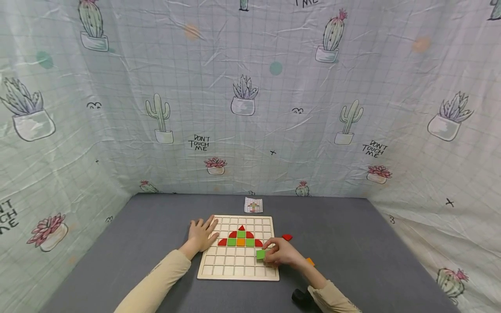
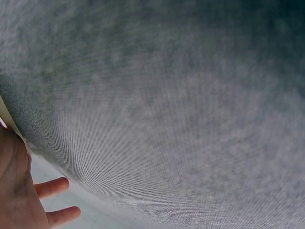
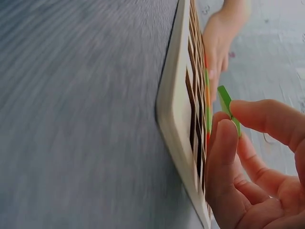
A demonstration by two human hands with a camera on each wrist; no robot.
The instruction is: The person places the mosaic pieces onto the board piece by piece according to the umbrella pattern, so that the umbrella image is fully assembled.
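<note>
A pale wooden grid board (image 1: 235,272) lies on the grey table. Red, green and orange pieces sit in its upper cells, among them an orange square (image 1: 240,242) and a red triangle (image 1: 242,228) at the top. My right hand (image 1: 282,252) pinches a green piece (image 1: 260,254) over the board's right part; in the right wrist view thumb and fingers of the right hand (image 3: 259,162) hold the green piece (image 3: 224,100) above the board (image 3: 172,102). My left hand (image 1: 201,234) rests with spread fingers on the board's left edge; the left wrist view shows part of the left hand (image 2: 24,191).
Behind the board lies a small printed card (image 1: 253,205). Right of the board are a red piece (image 1: 287,237) and an orange piece (image 1: 310,261), partly behind the right arm. A black object (image 1: 301,297) lies near the right sleeve. Patterned cloth (image 1: 250,143) hangs around the table.
</note>
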